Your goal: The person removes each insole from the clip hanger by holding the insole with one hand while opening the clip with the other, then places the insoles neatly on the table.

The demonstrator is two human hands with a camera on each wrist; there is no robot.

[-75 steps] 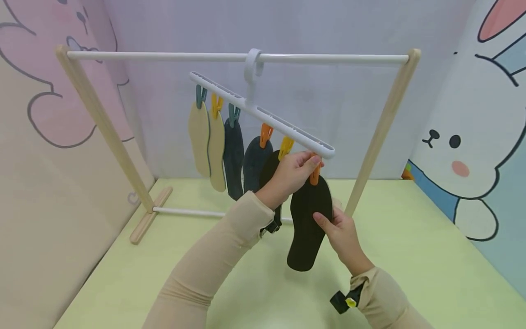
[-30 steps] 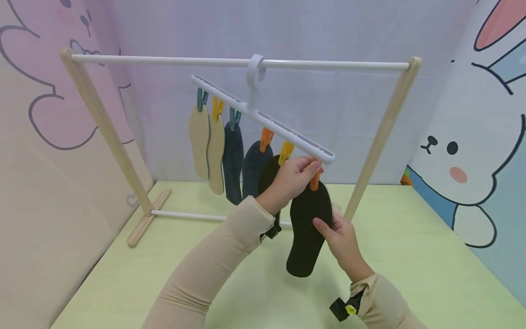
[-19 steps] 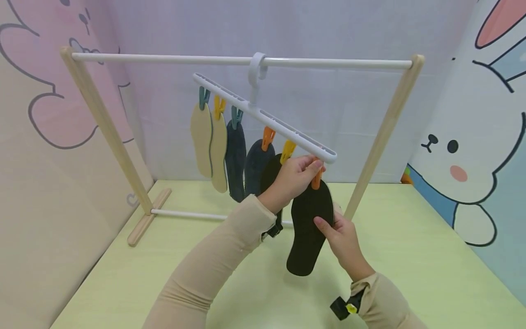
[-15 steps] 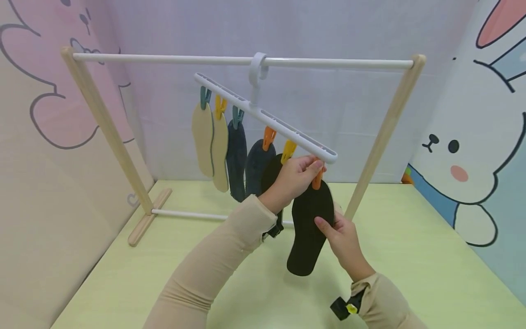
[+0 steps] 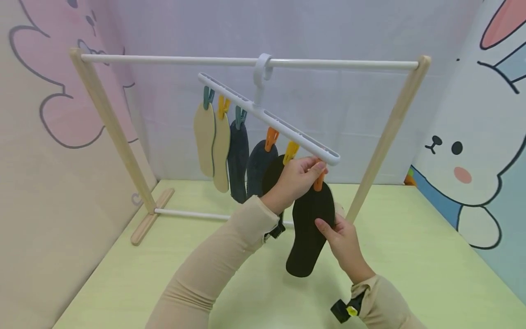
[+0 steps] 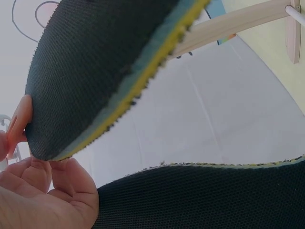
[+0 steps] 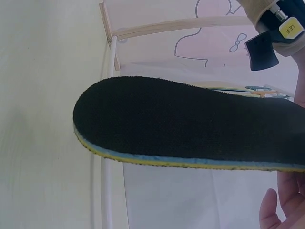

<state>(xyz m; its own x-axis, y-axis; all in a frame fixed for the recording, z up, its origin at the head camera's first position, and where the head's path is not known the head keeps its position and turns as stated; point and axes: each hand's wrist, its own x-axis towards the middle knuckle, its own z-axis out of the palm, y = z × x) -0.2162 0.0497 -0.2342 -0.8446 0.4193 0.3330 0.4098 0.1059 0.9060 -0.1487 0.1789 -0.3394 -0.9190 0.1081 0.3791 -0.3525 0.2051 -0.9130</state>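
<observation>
My left hand (image 5: 293,180) pinches the orange clothespin (image 5: 319,180) at the near right end of a white hanger (image 5: 293,132). A black insole (image 5: 310,228) hangs below that clip, its top edge at the clip's jaws. My right hand (image 5: 343,240) holds the insole's right edge, thumb on the front and fingers behind. In the right wrist view the insole (image 7: 181,124) shows a blue and yellow layered edge. Another black insole (image 5: 272,173) hangs from a yellow clip (image 5: 291,152), partly behind the left hand. Dark blue insoles (image 5: 238,160) and beige insoles (image 5: 204,141) hang further left.
The hanger hooks over the white bar (image 5: 164,59) of a rack with wooden legs (image 5: 384,137). A lower white rod (image 5: 189,214) runs near the pale green table (image 5: 411,256). Cartoon-printed walls stand at both sides.
The camera view has shifted slightly, so the rack sits a little further right in the picture. Both hands keep their grip on the clothespin and the insole, with hardly any motion.
</observation>
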